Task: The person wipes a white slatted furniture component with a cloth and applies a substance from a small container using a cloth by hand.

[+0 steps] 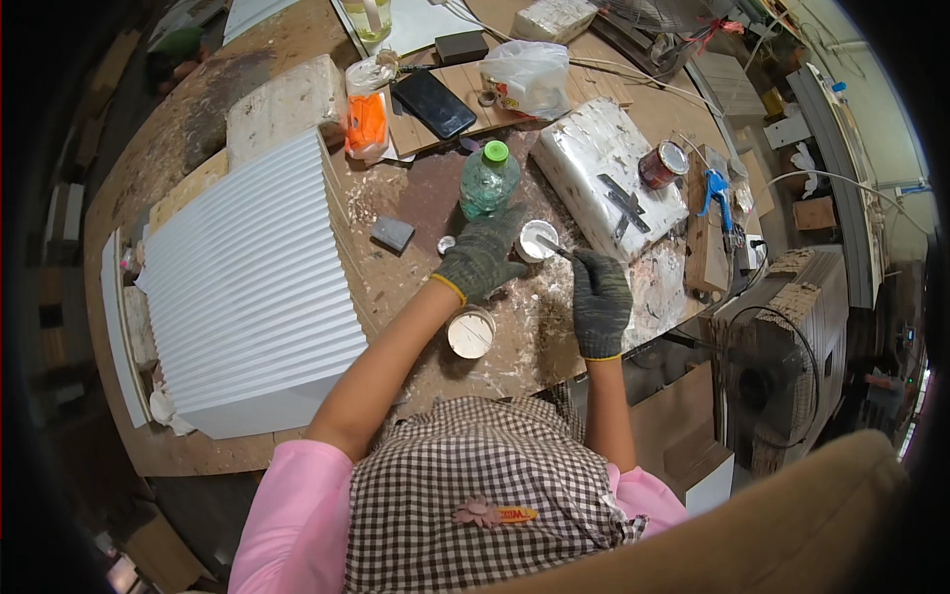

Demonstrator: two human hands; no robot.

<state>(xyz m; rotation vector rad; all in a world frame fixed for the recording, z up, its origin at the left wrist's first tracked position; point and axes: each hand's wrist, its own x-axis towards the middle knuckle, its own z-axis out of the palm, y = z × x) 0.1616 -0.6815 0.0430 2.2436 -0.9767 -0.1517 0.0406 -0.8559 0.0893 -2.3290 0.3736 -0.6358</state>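
Note:
My left hand (483, 259), in a dark knit glove with a yellow cuff edge, curls its fingers and thumb around the left side of a small tub (537, 241) of white paste. In my right hand (602, 305), gloved the same way, is a thin dark spatula (557, 249). Its tip reaches over the tub's rim to the paste. Just beyond my left fingers stands a green-tinted plastic bottle (489, 183) with a bright green cap. A second round tub (471, 334), with a pale, creamy surface, stands closer to me.
White ribbed panels (252, 287) cover the table's left side. A grey block (393, 234) lies left of the bottle. Farther back are a black phone (433, 104) and an orange packet (367, 126). A wrapped white block (604, 168) bears a brown can (663, 165). A fan (767, 381) stands off the right edge.

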